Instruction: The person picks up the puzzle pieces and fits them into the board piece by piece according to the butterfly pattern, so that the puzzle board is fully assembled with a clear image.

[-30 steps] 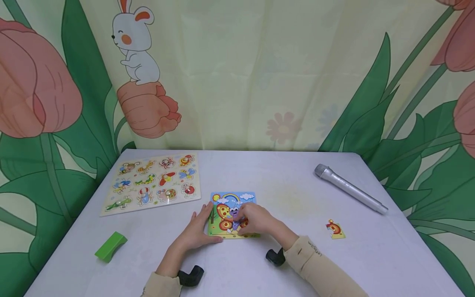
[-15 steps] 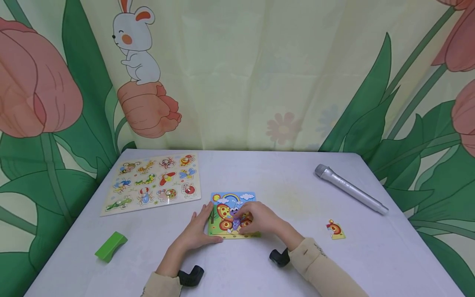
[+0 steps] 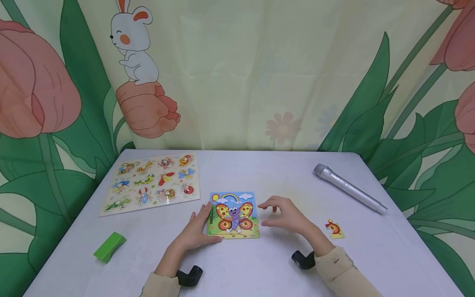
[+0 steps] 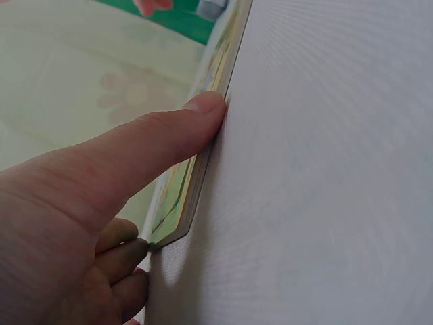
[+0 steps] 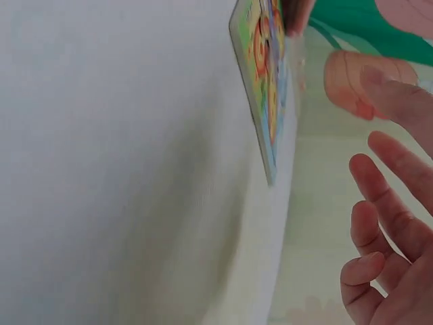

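A square butterfly jigsaw puzzle (image 3: 233, 222) lies flat on the table in the head view. My left hand (image 3: 196, 229) is at its lower left corner, with straight fingers along the left side and the thumb on the near edge. In the left wrist view the thumb (image 4: 176, 128) presses that edge. To the right of the puzzle, my right hand (image 3: 287, 215) is raised with nothing in it, thumb and fingers spread apart. The right wrist view shows its loosely bent fingers (image 5: 385, 210) away from the puzzle (image 5: 264, 74). A loose puzzle piece (image 3: 335, 229) with an orange swirl lies farther right.
A large insect board (image 3: 152, 183) lies at the back left of the white table (image 3: 267, 268). A green arched block (image 3: 110, 246) sits at the front left. The silver microphone (image 3: 349, 188) is at the back right. Behind the table hangs a printed curtain (image 3: 237, 74).
My right hand has lifted off the puzzle and drawn back to the right, fingers parting, which uncovers the butterfly's right wing. My left hand stays at the puzzle's corner.
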Tool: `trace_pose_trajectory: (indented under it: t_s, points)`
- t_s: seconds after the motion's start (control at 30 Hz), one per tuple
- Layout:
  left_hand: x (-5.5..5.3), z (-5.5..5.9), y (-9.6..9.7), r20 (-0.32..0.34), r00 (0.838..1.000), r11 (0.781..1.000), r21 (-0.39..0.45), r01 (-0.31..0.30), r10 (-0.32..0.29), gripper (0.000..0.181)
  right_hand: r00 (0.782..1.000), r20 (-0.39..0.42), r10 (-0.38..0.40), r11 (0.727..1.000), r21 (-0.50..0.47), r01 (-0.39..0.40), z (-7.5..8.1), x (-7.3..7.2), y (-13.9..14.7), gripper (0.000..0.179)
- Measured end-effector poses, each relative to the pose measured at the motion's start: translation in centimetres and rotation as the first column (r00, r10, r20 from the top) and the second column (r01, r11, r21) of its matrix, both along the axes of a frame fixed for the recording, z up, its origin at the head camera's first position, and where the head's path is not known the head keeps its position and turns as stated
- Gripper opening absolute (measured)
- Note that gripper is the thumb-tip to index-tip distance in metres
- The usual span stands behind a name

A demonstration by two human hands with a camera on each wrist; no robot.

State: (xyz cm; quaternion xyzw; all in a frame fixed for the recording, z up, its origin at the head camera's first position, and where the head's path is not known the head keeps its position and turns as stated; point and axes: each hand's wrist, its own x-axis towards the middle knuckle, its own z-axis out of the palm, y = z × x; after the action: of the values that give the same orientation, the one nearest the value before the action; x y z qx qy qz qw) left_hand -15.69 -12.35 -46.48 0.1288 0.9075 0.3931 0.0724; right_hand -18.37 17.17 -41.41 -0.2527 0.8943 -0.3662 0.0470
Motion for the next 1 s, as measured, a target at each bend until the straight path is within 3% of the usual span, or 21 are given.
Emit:
trace_pose_trajectory:
  t_s: [0.3,0.47,0.73,1.0]
  points:
    - [0.0,-0.1,-0.1,0.001,1.000,1.000,0.006,-0.005,0.005,0.105,0.991,-0.120,-0.060,0.998,-0.036,0.056,0.6,1.0,5.3,0.045]
    - [0.0,-0.1,-0.1,-0.001,1.000,1.000,-0.001,0.008,-0.008,0.105,0.979,-0.151,-0.138,0.990,-0.026,0.135,0.6,2.1,8.4,0.044]
    - [0.0,-0.1,-0.1,-0.003,1.000,1.000,0.000,0.009,-0.009,0.105,0.963,-0.094,-0.254,0.961,0.089,0.262,0.8,3.0,12.6,0.050]
    - [-0.1,-0.2,-0.2,-0.003,1.000,1.000,-0.003,0.007,-0.007,0.105,0.954,0.051,-0.296,0.942,0.180,0.283,0.2,3.4,15.1,0.055]
